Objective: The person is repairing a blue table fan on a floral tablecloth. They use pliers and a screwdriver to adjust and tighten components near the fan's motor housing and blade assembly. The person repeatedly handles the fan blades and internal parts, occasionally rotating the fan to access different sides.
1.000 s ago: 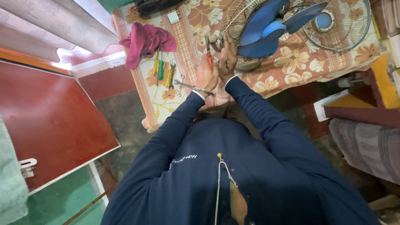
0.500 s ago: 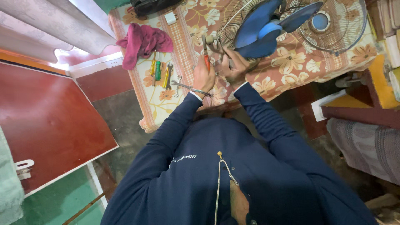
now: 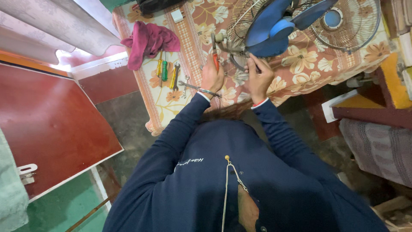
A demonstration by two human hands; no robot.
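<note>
Floral cloth-covered table (image 3: 296, 68), upper centre of frame. Left hand (image 3: 212, 77) closed around red-handled pliers (image 3: 214, 53); right hand (image 3: 259, 77) has moved up, fingers now pinching fan guard wire (image 3: 240, 30) beneath blue blades (image 3: 274, 25). Grip repositioned.

Navy long-sleeved top, white chest print, bare hands (image 3: 213, 78).

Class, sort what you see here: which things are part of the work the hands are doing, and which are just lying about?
In use:
left hand holding red-handled pliers
right hand at the fan's wire guard
blue fan blades

Lying about:
pink cloth
screwdrivers
spanner
loose fan grille
</note>
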